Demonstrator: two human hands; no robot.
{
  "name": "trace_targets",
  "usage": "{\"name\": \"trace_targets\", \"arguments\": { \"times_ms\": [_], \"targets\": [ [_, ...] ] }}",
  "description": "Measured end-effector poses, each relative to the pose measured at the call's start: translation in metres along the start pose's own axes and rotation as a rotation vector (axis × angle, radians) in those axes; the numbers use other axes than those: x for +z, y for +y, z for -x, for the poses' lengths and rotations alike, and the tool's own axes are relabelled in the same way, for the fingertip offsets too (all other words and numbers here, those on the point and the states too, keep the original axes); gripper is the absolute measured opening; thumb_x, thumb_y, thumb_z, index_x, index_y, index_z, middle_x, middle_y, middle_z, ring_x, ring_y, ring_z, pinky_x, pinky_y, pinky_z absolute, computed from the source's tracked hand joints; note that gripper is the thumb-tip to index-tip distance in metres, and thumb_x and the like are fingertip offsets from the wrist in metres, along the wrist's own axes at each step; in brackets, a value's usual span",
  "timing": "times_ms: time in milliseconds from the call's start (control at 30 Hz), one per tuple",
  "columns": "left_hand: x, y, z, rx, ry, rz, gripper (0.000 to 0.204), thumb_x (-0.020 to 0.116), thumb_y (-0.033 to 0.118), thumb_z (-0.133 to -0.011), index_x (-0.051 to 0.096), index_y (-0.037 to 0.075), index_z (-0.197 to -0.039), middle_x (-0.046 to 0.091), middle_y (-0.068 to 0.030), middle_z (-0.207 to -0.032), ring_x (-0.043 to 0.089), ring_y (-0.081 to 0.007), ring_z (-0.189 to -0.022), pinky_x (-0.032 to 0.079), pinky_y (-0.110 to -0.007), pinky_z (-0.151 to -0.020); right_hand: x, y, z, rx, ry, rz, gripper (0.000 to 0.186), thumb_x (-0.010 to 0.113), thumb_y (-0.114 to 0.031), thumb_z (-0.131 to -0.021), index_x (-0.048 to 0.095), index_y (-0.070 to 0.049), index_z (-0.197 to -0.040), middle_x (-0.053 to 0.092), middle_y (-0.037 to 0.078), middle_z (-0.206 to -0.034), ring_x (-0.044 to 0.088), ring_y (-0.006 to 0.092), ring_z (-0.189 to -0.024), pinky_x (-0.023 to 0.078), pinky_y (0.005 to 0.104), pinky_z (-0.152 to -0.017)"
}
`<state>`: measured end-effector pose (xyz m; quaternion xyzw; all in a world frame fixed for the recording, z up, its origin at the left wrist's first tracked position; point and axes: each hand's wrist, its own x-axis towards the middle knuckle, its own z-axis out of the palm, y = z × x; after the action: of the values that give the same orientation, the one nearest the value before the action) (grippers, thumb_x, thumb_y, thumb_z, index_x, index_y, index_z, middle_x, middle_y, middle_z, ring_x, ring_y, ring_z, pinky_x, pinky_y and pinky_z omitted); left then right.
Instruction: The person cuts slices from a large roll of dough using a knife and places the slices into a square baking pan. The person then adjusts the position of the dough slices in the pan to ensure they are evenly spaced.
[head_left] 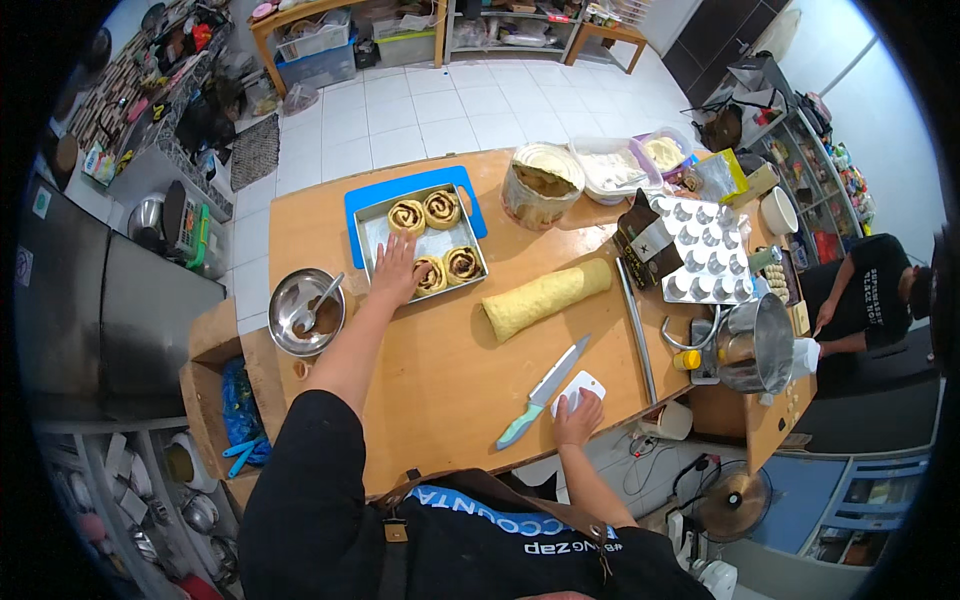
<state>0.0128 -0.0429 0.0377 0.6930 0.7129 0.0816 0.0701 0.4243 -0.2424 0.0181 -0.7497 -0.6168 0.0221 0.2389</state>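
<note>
- Left of centre, a steel bowl (283, 306) sits on the wooden worktop (430, 380), with a spoon (326, 294) leaning inside beside some brown filling.
- Next, slightly higher in the frame, the left hand (396, 270) reaches over the lower left corner of a square metal pan (436, 242), fingers spread, the thumb side beside the lower left roll (430, 276).
- The pan holds four spiral rolls, two along its upper side and two along its lower side; it rests on a blue cutting board (476, 216).
- At lower centre, a knife (545, 388) lies aslant, its green handle toward the bottom of the frame and its blade pointing up and right.
- At centre, a thick yellow dough log (548, 298) lies uncut on the worktop, right of the pan and above the knife.
- Just right of the knife, the right hand (579, 418) has its fingers over a white scraper (590, 384); whether they pinch it, I cannot tell.
- Farther right, a metal rod (637, 332) lies lengthwise near the log's right end.
</note>
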Motion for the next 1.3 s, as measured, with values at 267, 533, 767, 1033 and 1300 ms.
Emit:
{"name": "trace_targets", "arguments": {
  "times_ms": [267, 533, 767, 1033, 1300],
  "targets": [
    [0.005, -0.001, 0.001, -0.001, 0.137, -0.063, 0.067, 0.044, 0.046, -0.097, 0.029, 0.006, -0.147, 0.025, -0.0176, -0.153, 0.021, -0.0317, -0.143, 0.015, -0.049, -0.117, 0.003, 0.002, 0.003, 0.023, 0.001, -0.007, 0.049, 0.064, -0.037, -0.081, 0.051, -0.005, -0.116, 0.053, 0.015, -0.113, 0.047, 0.0353, -0.109, 0.033, 0.0493, -0.094],
    [-0.008, -0.015, 0.026, 0.031, -0.063, 0.131, 0.075, 0.058, 0.052, -0.088, 0.038, 0.001, -0.14, 0.041, -0.0191, -0.142, 0.036, -0.0369, -0.133, 0.029, -0.048, -0.11, 0.001, 0.0, 0.002, 0.057, -0.018, -0.039, 0.05, 0.064, -0.037, -0.081, 0.05, -0.005, -0.116, 0.053, 0.014, -0.114, 0.047, 0.0354, -0.11, 0.032, 0.0493, -0.095],
    [-0.034, 0.011, 0.044, 0.002, -0.139, -0.058, 0.093, 0.067, 0.067, -0.07, 0.045, 0.002, -0.133, 0.049, -0.0138, -0.128, 0.045, -0.0303, -0.121, 0.036, -0.043, -0.103, 0.003, 0.003, 0.002, 0.015, -0.002, -0.007, 0.049, 0.064, -0.037, -0.081, 0.051, -0.005, -0.116, 0.052, 0.014, -0.114, 0.046, 0.0354, -0.111, 0.032, 0.0492, -0.096],
    [-0.028, 0.007, 0.046, 0.152, 0.444, -0.313, 0.097, 0.075, 0.065, -0.063, 0.048, 0.001, -0.13, 0.051, -0.015, -0.12, 0.048, -0.0312, -0.115, 0.039, -0.041, -0.1, -0.001, -0.002, 0.001, 0.03, -0.003, -0.037, 0.05, 0.063, -0.038, -0.082, 0.051, -0.005, -0.116, 0.053, 0.014, -0.114, 0.046, 0.0347, -0.112, 0.032, 0.0488, -0.097],
    [-0.039, 0.005, 0.029, -0.02, -0.323, -0.097, 0.099, 0.073, 0.07, -0.062, 0.05, 0.0, -0.128, 0.05, -0.016, -0.124, 0.048, -0.0313, -0.115, 0.043, -0.04, -0.099, 0.004, 0.003, 0.002, -0.001, -0.006, -0.007, 0.049, 0.063, -0.038, -0.082, 0.051, -0.006, -0.116, 0.052, 0.014, -0.114, 0.047, 0.0342, -0.112, 0.032, 0.0486, -0.096]
  ]
}}
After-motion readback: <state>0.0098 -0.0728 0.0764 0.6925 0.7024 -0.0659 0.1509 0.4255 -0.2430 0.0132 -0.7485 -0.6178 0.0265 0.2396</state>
